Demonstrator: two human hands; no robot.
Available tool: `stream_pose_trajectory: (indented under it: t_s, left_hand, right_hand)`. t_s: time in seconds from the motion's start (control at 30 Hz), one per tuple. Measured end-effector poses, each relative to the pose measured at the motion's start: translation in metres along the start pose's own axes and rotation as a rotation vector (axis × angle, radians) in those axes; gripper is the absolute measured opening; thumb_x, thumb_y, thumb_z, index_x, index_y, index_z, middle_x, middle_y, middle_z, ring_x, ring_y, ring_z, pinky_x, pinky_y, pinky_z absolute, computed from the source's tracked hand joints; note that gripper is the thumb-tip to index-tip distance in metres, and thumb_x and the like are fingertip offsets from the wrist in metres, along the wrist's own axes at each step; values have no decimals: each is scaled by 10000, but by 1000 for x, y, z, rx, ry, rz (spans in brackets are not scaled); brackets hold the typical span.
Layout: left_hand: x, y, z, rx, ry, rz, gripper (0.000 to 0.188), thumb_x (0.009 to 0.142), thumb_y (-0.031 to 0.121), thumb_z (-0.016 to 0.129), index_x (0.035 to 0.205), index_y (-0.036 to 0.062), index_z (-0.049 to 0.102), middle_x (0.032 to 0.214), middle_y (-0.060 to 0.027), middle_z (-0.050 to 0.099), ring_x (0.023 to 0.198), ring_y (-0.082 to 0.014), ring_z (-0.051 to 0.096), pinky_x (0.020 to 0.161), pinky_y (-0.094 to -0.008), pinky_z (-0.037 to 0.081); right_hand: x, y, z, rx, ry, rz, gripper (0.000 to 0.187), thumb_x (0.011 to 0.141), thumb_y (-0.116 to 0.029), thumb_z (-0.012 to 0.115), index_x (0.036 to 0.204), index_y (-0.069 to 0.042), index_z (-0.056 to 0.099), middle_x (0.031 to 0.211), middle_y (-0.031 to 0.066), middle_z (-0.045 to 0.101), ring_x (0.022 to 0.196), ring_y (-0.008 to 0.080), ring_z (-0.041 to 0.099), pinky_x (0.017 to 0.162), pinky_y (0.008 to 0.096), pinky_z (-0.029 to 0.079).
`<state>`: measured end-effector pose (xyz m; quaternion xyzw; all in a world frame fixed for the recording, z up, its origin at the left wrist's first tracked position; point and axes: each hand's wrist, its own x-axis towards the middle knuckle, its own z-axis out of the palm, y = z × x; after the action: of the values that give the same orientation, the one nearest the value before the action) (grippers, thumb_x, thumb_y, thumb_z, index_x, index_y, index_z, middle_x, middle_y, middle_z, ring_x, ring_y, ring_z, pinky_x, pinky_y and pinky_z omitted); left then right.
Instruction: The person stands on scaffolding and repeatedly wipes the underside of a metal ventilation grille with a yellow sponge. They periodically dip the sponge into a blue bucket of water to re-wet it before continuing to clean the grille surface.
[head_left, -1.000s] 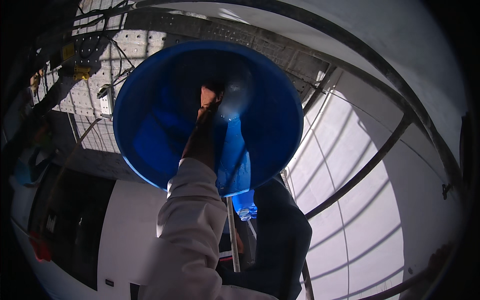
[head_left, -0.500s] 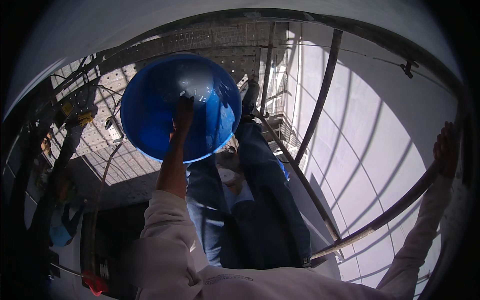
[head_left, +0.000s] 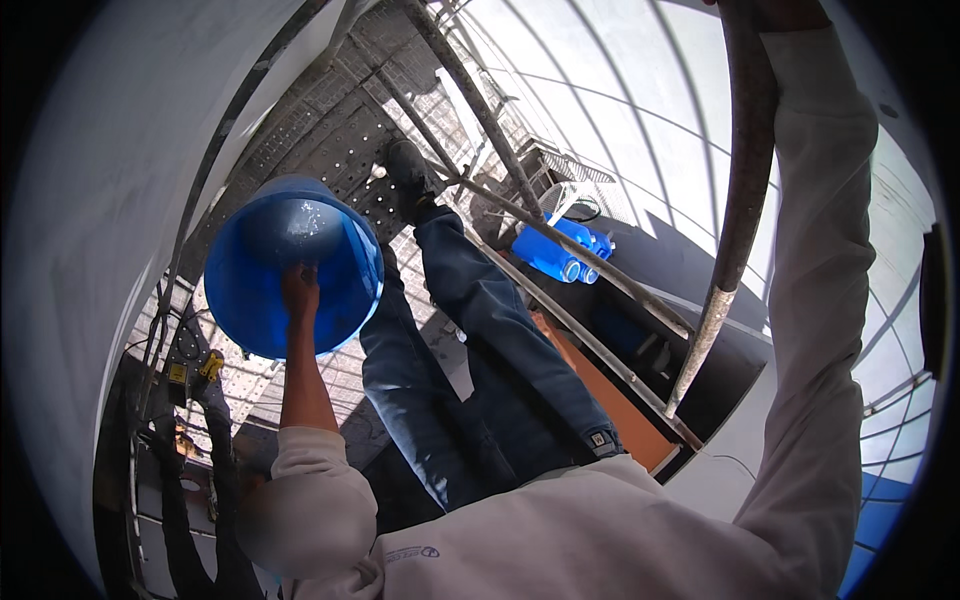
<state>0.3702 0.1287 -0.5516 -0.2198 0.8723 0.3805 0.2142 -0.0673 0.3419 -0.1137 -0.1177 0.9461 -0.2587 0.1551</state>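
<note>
A deep blue plastic bucket (head_left: 220,290) is at the left, its mouth facing up toward me. My left hand (head_left: 300,288) reaches inside it, fingers curled; whatever they hold is hidden. A grey rounded patch lies beyond the fingers in the bucket, too blurred to identify. At the upper right, my right hand (head_left: 785,14) is wrapped round a thick metal pipe (head_left: 742,170), partly cut off by the picture's top edge. My legs stretch out ahead, with one dark shoe on the perforated metal platform (head_left: 345,165).
Scaffold pipes (head_left: 560,245) run along the right of my legs. Beyond them lie blue jugs (head_left: 550,255), a wire mesh basket (head_left: 580,172) and a brown board (head_left: 625,425). A pale wall (head_left: 120,200) rises at the left. A yellow tool (head_left: 211,365) lies at lower left.
My view has turned and tilted, so the bucket appears smaller and farther left. My right hand shows higher up in the picture, still on the pipe. My left hand stays inside the bucket.
</note>
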Motion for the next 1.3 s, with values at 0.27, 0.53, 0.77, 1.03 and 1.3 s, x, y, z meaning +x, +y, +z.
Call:
stream_pose_trajectory:
  t_s: [0.27, 0.53, 0.77, 1.03, 1.3]
  left_hand:
    - [-26, 22, 9, 32, 43, -215, 298, 881, 255, 573, 778, -12, 652, 741, -196, 660, 752, -392, 643, 660, -446, 504]
    - [-60, 63, 4, -71, 209, -530, 312, 803, 341, 600, 805, 46, 701, 786, -199, 675, 751, -384, 660, 687, -470, 541]
    - [-56, 72, 31, -385, 277, -641, 215, 784, 251, 597, 808, 53, 677, 860, -173, 669, 828, -351, 651, 717, -455, 527]
    - [-66, 149, 10, -737, 516, -663, 220, 759, 279, 708, 761, 59, 686, 757, -177, 657, 763, -348, 658, 643, -449, 534]
    - [-109, 161, -27, -936, 759, -906, 401, 862, 339, 561, 723, -24, 659, 737, -245, 648, 728, -397, 658, 646, -451, 548]
  right_hand:
    - [4, -17, 5, 22, 8, 170, 406, 808, -290, 697, 506, -83, 520, 411, 31, 465, 325, 128, 427, 363, 264, 385]
    - [18, 11, -2, 45, -83, 195, 355, 781, -359, 728, 640, -117, 509, 460, -2, 426, 341, 104, 415, 364, 268, 362]
    - [47, 43, -14, 116, -106, 195, 445, 866, -392, 658, 559, -143, 454, 420, 10, 391, 305, 137, 404, 318, 279, 348]
    - [99, 66, -25, 134, -116, 344, 326, 872, -376, 652, 684, -111, 626, 471, -24, 379, 353, 121, 352, 345, 296, 349]
    - [174, 112, -29, -27, -60, 185, 516, 784, -484, 706, 570, -164, 363, 454, -27, 279, 357, 129, 286, 362, 311, 291]
